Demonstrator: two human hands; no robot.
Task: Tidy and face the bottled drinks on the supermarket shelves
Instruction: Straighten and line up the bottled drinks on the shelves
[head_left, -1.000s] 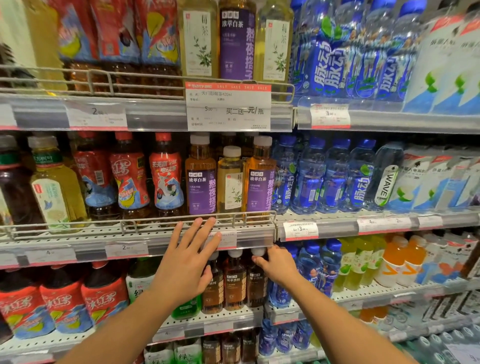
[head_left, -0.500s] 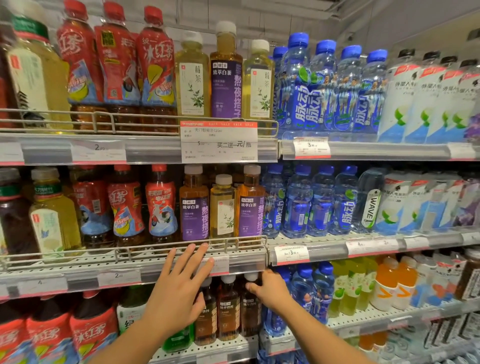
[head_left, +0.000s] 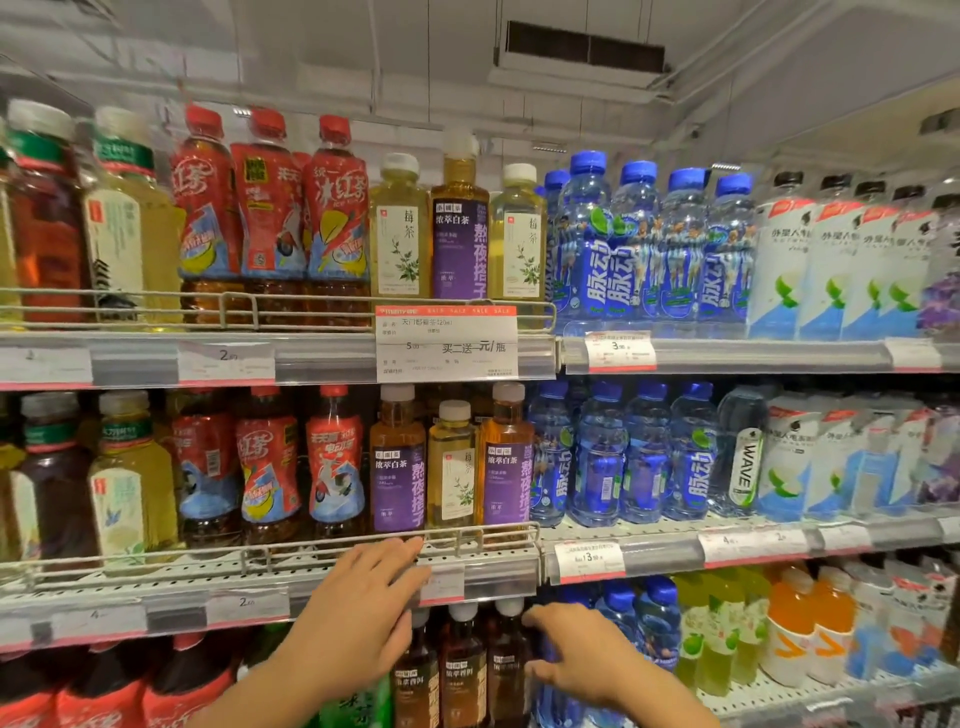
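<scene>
From my head camera I look at three shelves of bottled drinks. My left hand (head_left: 358, 613) lies flat and released, its fingers (head_left: 400, 556) spread against the front rail of the middle shelf (head_left: 156, 587), covering part of a price tag; it grasps nothing. My right hand (head_left: 582, 660) is lower, in front of the bottom shelf, fingers loosely curled and pointing left toward the dark tea bottles (head_left: 462, 670) with white caps. The fingertips are right at the rightmost of those bottles, but I cannot tell whether they actually grip it.

On the middle shelf, just above my left hand, stand two purple-label tea bottles (head_left: 397, 473) with a pale yellow tea bottle (head_left: 454, 467) between them, all upright with labels facing out. To their left are red-label iced tea bottles (head_left: 267, 467), and to their right blue water bottles (head_left: 597, 457), then one clear bottle marked WAVE (head_left: 743, 457).

On the top shelf a white sale sign (head_left: 447, 345) hangs from the rail below more yellow and purple tea bottles. Right of my right hand, on the bottom shelf, stand blue bottles, green drinks and orange drinks (head_left: 789, 618).
</scene>
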